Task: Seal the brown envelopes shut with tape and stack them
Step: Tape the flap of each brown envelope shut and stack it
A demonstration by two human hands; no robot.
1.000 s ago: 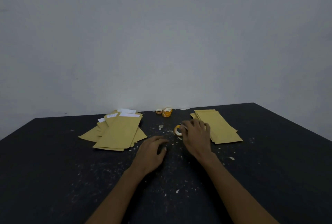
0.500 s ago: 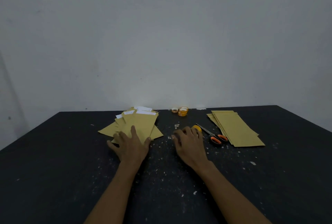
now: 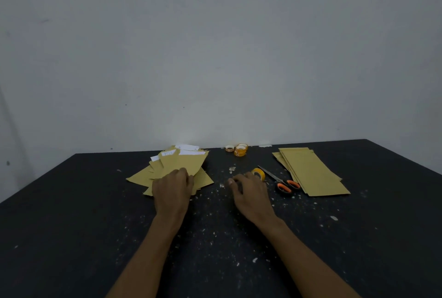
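Next envelope is on your left. The loose pile (image 3: 204, 177) sits far-left of centre on the worktop (image 3: 71, 226), and your left hand (image 3: 172, 190) is on its near end, so that's the hand to pull with. The top envelope (image 3: 184, 161) runs lengthwise away from you, far end leaning slightly right. The open mouths, with white paper (image 3: 187, 147) showing, are at the far end, so my guess is you drag it toward you and centre before taping. Left fingers are bent down onto the pile with the thumb hidden; can't tell if they've pinched a sheet or just press on it. Right hand (image 3: 251, 196) rests on the worktop, fingers loosely curled and gripping nothing I can see. The tape roll (image 3: 259, 173) stands just past its fingertips, with the scissors (image 3: 283, 183) just right of that — both are right-hand reach. The neat stack (image 3: 311, 173), probably the done ones, lies further right, long axis running near-right to far-left. Spare rolls (image 3: 240, 150) are at the back edge, well clear.
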